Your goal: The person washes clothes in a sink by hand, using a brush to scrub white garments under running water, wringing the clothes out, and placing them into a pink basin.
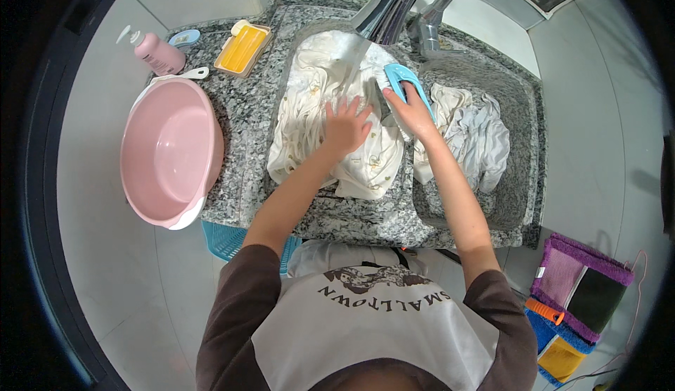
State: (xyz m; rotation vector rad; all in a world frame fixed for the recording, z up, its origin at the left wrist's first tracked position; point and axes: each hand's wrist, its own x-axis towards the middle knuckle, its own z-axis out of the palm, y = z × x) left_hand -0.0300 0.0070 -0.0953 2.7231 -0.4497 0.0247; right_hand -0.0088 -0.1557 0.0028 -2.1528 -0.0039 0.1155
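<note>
My left hand point(346, 127) lies flat with spread fingers on a wet white printed garment point(311, 101), which is spread over the washboard side of a granite laundry sink. Water runs from the chrome faucet point(387, 8) onto the cloth just beyond my fingertips. My right hand point(414, 111) is closed around the handle of a light blue scrub brush point(396, 72), held on its side at the garment's right edge with its white bristles facing left. More wet, pale garments point(477, 138) lie bunched in the basin to the right.
Left on the granite counter point(248, 122) stand a pink plastic basin point(171, 151), a pink pump bottle point(158, 53) and a yellow soap bar point(242, 48) in a dish. A blue plastic basket point(224, 238) is below the counter. Purple and blue mop cloths point(561, 280) are at lower right.
</note>
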